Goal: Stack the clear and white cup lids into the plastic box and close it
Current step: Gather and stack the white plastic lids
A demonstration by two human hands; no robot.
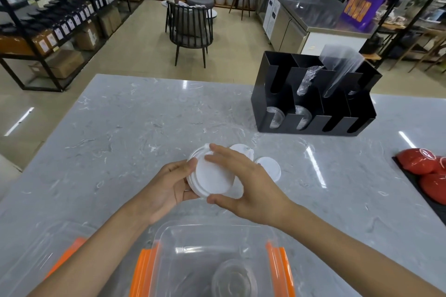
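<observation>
My left hand (pixel 169 185) grips a small stack of white cup lids (pixel 210 176) from its left side, above the marble counter. My right hand (pixel 243 176) holds the same stack from the right, fingers over its top and thumb under its near edge. Two more white lids (pixel 271 166) lie on the counter just behind my right hand. The clear plastic box (pixel 212 263) with orange latches stands open at the near edge, with clear lids (pixel 233 277) inside. Its clear box lid (pixel 45 258) with an orange latch lies to the left.
A black cup-and-lid organizer (pixel 313 96) with clear cups and plastic sleeves stands at the back right of the counter (pixel 144 128). Red bowls (pixel 424 171) on a dark tray sit at the right edge. Chairs and shelves stand beyond the counter.
</observation>
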